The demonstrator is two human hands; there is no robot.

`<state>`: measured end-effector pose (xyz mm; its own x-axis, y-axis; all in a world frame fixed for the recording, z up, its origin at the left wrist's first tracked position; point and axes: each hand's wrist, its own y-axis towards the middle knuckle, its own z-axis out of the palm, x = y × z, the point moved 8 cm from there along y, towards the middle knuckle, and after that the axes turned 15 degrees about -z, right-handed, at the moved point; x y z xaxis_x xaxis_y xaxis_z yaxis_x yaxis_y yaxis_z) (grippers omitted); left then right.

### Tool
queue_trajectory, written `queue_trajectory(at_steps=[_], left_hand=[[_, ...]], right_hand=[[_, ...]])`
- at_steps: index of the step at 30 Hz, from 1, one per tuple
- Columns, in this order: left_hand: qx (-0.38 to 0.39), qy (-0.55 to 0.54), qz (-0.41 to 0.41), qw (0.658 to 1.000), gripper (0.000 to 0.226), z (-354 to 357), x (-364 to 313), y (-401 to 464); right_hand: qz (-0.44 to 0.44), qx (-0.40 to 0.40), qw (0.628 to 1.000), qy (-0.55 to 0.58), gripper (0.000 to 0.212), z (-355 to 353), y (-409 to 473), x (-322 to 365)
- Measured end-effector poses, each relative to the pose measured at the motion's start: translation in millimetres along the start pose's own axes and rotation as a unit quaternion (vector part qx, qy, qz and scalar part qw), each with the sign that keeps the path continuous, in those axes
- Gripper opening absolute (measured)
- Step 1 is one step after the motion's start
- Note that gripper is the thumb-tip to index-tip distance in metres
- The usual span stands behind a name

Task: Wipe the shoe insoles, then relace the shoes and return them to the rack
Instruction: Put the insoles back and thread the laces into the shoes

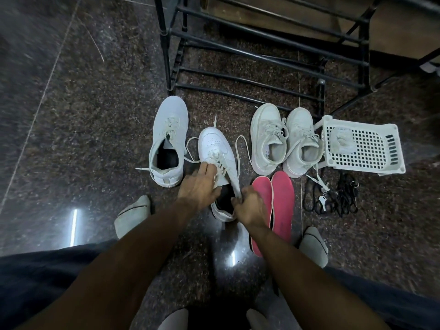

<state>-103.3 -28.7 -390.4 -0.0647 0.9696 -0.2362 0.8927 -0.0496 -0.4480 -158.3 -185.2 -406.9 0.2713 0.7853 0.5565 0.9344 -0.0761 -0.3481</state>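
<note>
I see both bare forearms reaching forward and down from the bottom of the view, drawing closer together toward the hands. My left hand [199, 186] lies palm down, fingers stretched forward and slightly spread, fingertips resting on the laces of the shoe [220, 163]. My right hand [250, 206] sits just beside it, nearer to me, knuckles up, fingers curled and pinching the shoe's collar edge. The two hands are close but not touching. Both wrists run nearly straight in line with the forearms.
</note>
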Motion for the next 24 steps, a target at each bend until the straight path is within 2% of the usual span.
queue_trajectory(at_steps=[2,4,7,10,13,16,19,22,24], left_hand=[[0.043,0.016,-0.049,0.998,0.045,10,8,2],[0.055,0.019,-0.054,0.997,0.041,14,9,3],[0.017,-0.003,-0.043,0.999,0.033,5,7,4],[-0.057,-0.035,-0.058,0.996,0.03,-22,12,16],[-0.085,-0.038,-0.08,0.992,0.03,-53,16,41],[-0.072,-0.018,-0.105,0.992,0.031,-75,14,67],[-0.016,0.006,-0.114,0.993,0.041,-73,10,80],[-0.008,-0.004,-0.106,0.994,0.042,-66,11,79],[-0.026,-0.015,-0.099,0.995,0.042,-62,12,72]], right_hand=[[0.009,0.023,0.999,-0.024,0.015,-2,8,-1],[0.006,0.044,0.998,-0.041,0.015,-5,14,-1],[-0.017,0.071,0.996,-0.053,0.009,-6,22,5],[-0.049,0.054,0.997,-0.024,0.004,-12,37,24],[-0.068,0.015,0.998,-0.002,0.021,-22,65,46],[-0.06,0.019,0.998,0.01,0.01,-25,89,65],[-0.086,0.059,0.995,-0.005,0.014,-24,97,77],[-0.108,0.069,0.992,0.018,0.033,-21,91,68],[-0.09,0.028,0.995,0.038,0.035,-25,81,45]])
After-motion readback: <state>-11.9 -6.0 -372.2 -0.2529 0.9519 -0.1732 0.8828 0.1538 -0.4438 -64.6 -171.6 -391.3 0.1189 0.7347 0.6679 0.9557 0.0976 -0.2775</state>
